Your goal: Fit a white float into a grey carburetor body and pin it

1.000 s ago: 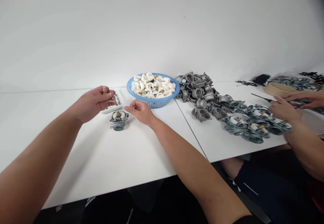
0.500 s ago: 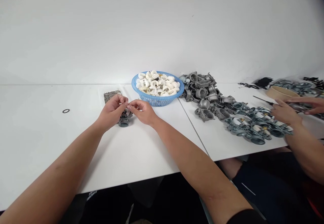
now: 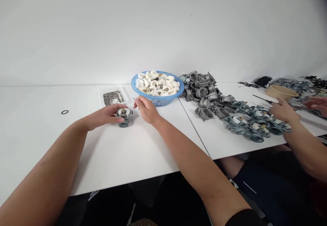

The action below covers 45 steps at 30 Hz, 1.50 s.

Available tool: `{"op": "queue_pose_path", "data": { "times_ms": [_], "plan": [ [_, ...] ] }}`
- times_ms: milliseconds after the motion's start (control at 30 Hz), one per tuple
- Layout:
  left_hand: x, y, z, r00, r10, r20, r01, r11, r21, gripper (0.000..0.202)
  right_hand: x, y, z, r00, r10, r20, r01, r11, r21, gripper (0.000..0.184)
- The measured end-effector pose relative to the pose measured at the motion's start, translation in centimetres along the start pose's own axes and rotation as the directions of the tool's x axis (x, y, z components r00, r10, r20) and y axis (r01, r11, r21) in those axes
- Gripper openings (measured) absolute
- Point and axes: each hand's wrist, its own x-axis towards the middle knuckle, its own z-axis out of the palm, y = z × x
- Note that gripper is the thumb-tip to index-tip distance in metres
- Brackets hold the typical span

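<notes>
My left hand (image 3: 107, 114) has its thumb and fingers around a small metal carburetor (image 3: 124, 121) on the white table. A white float shows in the top of the carburetor, and its round mouth faces me. Just to the right, my right hand (image 3: 146, 110) is closed in a pinch on a thin pin (image 3: 134, 98), whose dark end sticks out past the fingertips. Behind the left hand, a clear tray (image 3: 123, 92) holds many thin metal pins (image 3: 112, 97).
A blue basket (image 3: 158, 100) of white floats (image 3: 163, 84) stands at the back. Rightward are piled grey metal bowls (image 3: 204, 93) and carburetors with floats (image 3: 255, 127). A co-worker's hand (image 3: 284, 112) holds a screwdriver (image 3: 262, 98). A black ring (image 3: 64, 112) lies at left.
My hands have moved apart. The left has shifted onto the carburetor's side, uncovering the float, and the right has drawn away with the pin. The tray of pins shows more fully.
</notes>
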Motion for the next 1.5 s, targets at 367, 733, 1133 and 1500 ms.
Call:
{"op": "queue_pose_path", "data": {
  "times_ms": [367, 733, 1133, 1500],
  "plan": [
    [1.1, -1.3, 0.4, 0.996, 0.060, -0.071, -0.065, 0.996, -0.064, 0.065, -0.5, -2.6, 0.0, 0.976, -0.187, 0.111, 0.214, 0.911, -0.354, 0.026],
    [1.1, -1.4, 0.7, 0.995, 0.018, -0.093, -0.030, 0.990, -0.136, 0.053, -0.3, -1.8, -0.8, 0.990, -0.071, 0.123, 0.108, 0.940, -0.323, 0.016],
    [1.3, -1.4, 1.6, 0.987, 0.008, -0.159, -0.034, 0.986, -0.162, 0.056, -0.4, -2.3, -1.1, 0.976, 0.046, 0.214, 0.042, 0.920, -0.389, 0.011],
    [1.4, -0.9, 1.9, 0.978, -0.026, -0.208, -0.016, 0.981, -0.195, 0.058, -0.5, -3.5, -0.8, 0.981, 0.051, 0.188, 0.063, 0.831, -0.553, 0.008]
  ]
}}
